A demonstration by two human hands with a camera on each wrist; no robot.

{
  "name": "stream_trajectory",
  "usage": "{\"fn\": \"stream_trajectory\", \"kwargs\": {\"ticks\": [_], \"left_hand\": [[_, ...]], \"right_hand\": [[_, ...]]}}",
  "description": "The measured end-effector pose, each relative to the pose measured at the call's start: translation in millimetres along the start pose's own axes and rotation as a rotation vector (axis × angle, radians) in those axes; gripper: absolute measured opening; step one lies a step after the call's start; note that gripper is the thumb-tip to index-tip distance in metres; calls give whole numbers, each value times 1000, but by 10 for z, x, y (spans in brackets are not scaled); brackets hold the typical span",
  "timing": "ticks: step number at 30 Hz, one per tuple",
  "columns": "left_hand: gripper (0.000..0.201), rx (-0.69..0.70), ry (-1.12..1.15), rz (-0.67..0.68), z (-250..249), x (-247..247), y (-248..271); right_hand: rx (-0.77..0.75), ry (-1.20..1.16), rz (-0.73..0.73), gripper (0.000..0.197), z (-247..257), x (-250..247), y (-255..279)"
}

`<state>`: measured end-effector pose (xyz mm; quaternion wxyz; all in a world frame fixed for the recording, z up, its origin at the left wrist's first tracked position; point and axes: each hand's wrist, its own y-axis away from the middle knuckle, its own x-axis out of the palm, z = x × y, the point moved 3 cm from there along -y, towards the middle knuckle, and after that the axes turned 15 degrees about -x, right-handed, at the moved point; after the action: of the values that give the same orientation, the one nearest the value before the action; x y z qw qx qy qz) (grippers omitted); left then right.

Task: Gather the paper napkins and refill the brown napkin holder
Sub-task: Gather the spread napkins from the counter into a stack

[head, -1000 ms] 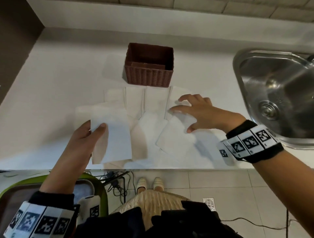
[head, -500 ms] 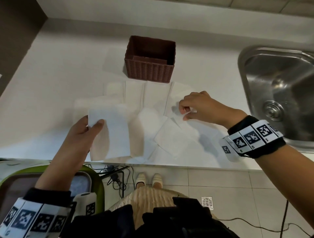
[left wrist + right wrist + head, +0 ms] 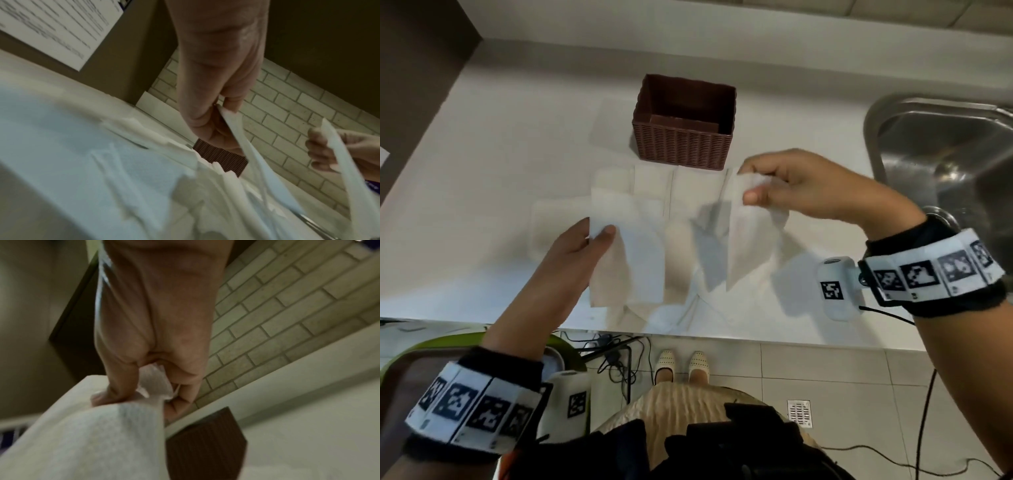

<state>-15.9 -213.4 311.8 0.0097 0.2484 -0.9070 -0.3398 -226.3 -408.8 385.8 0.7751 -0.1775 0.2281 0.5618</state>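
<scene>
The brown woven napkin holder (image 3: 685, 123) stands empty on the white counter (image 3: 500, 154), behind a spread of several white paper napkins (image 3: 654, 185). My left hand (image 3: 599, 236) pinches one napkin (image 3: 633, 263) by its top corner, just above the counter's front part. My right hand (image 3: 750, 186) pinches another napkin (image 3: 743, 236) at its top edge and holds it hanging in the air in front of the holder. The left wrist view shows the left fingers (image 3: 232, 104) on a napkin edge (image 3: 242, 138). The right wrist view has the right hand (image 3: 156, 386) gripping white paper (image 3: 92, 443) near the holder (image 3: 205, 444).
A steel sink (image 3: 948, 164) is set into the counter at the right. A tiled wall runs behind. The counter's front edge (image 3: 722, 337) lies close under my hands; cables and a floor drain (image 3: 799, 413) are below.
My right hand pinched a napkin off the counter and lifted it up toward the holder. My left hand keeps holding its napkin in about the same place.
</scene>
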Motion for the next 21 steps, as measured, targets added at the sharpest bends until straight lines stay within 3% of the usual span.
{"fn": "stream_trajectory", "kwargs": {"ticks": [3,7,14,18,21], "left_hand": [[25,-42,28,92,-125,196,-83],[30,-60,-40,201,-256,416,-112],[56,-85,-75,259,-269,486,-155],[18,51,-235,198,-253,587,-81],[16,60,-193,79,-175,394,-138]], "right_hand": [[-43,-212,-122,29,186,42,-123],[70,-114,-192,26,75,311,-334],[180,-60,-328,16,-59,585,-405],[215,-36,-329,23,-117,692,-336],[420,76,-361,52,-337,628,-77]]}}
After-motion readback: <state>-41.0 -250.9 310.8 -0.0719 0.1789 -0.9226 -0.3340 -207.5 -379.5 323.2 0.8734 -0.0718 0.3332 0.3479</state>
